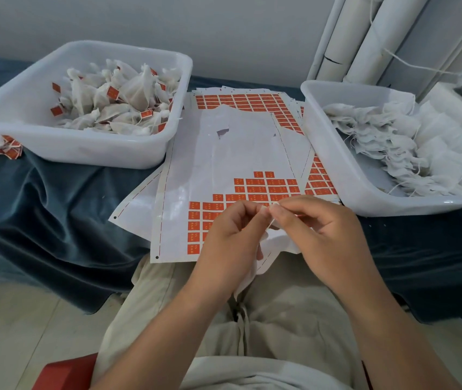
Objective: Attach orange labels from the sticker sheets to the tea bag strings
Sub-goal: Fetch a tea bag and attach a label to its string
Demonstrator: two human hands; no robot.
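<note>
Labelled white mesh tea bags (117,105) fill the left white plastic tub (69,147), many bare ones (379,142) wait in the right tub (336,170), and over the half-used orange sticker sheets (263,188) on the table (55,192) the left hand (230,235) and right hand (317,229) pinch one hanging bag's string (270,223) in a tight grip.

- Left hand (231,235) and right hand (317,229) meet fingertip to fingertip, pinching a small white piece over the sticker sheets (232,153).
- A white tea bag (248,273) hangs beneath them.
- Left tub (83,147) holds labelled bags; right tub (336,153) holds unlabelled ones.
</note>
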